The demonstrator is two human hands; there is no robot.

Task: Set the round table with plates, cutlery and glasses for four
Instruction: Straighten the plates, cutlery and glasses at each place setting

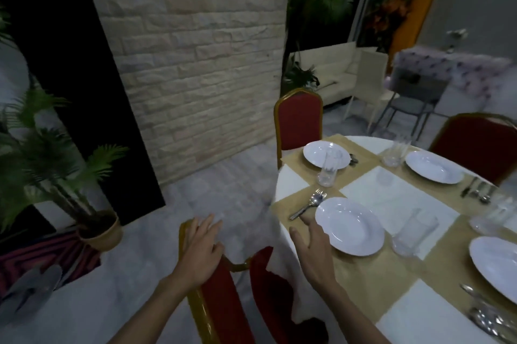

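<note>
my left hand (200,248) flat, released on chair (218,296) top | my right hand (310,248) released, 8 o'clock of plate (349,226) | glass (414,231) at its 3 o'clock blurred

Plates (349,226): white, glossy, smooth. Glasses (328,167): clear, patterned glass. Cutlery (307,203): polished, reflective metal. Counter (397,203): draped in matt white cloth (285,282), with matt tan mats (372,279) on top. Chair (221,296) at the counter's 7 o'clock: red cloth padding, glossy gold frame (197,307). Wall (190,64) at 11 o'clock: rough, pale, matt stone blocks.
</note>
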